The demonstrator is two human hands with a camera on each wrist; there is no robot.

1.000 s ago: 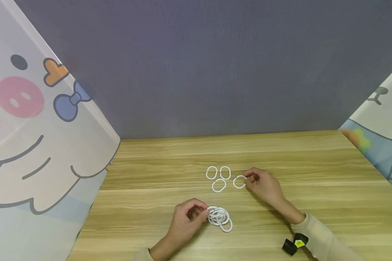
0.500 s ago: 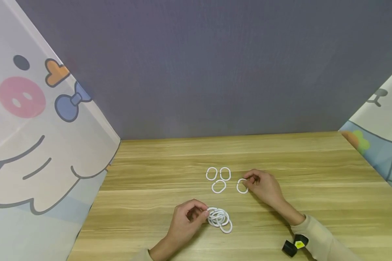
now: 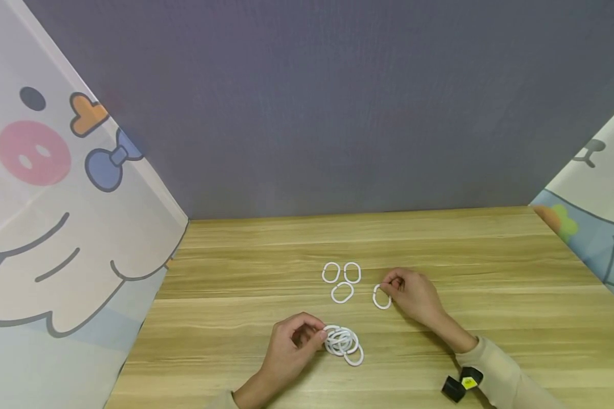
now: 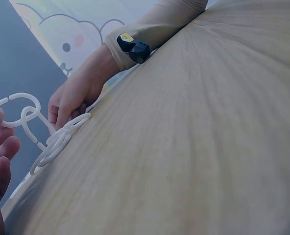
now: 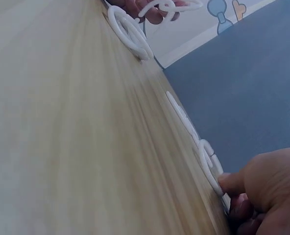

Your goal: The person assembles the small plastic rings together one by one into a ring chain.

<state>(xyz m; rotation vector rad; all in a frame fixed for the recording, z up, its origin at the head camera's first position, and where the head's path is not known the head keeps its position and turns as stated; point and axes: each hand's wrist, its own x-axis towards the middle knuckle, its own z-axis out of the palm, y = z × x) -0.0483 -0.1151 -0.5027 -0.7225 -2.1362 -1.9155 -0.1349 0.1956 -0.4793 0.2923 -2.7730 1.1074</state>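
Observation:
My left hand (image 3: pixel 293 347) pinches one end of a bunch of white plastic links (image 3: pixel 357 343) between thumb and index finger. In the left wrist view, the pinched link (image 4: pixel 23 94) hooks through another link, and the rest of the bunch lies heaped on the table. To the right and farther back, my right hand (image 3: pixel 414 293) pinches a single white link (image 3: pixel 374 296) by its upper right side. The right wrist view shows that link (image 5: pixel 202 155) tipped up off the wood, with a small gap in its side. Its far end is hidden behind the thumb.
Three loose white links lie flat behind the bunch: a left one (image 3: pixel 323 274), a right one (image 3: pixel 360 274) and a nearer one (image 3: pixel 333 296). A black device (image 3: pixel 453 389) with a yellow label sits at the right cuff. A grey panel (image 3: pixel 358 113) stands behind the wooden table (image 3: pixel 225 318).
My right hand has drawn its link a little to the right and toward me, away from the three loose ones, turning it slightly. The left hand and its bunch have stayed put.

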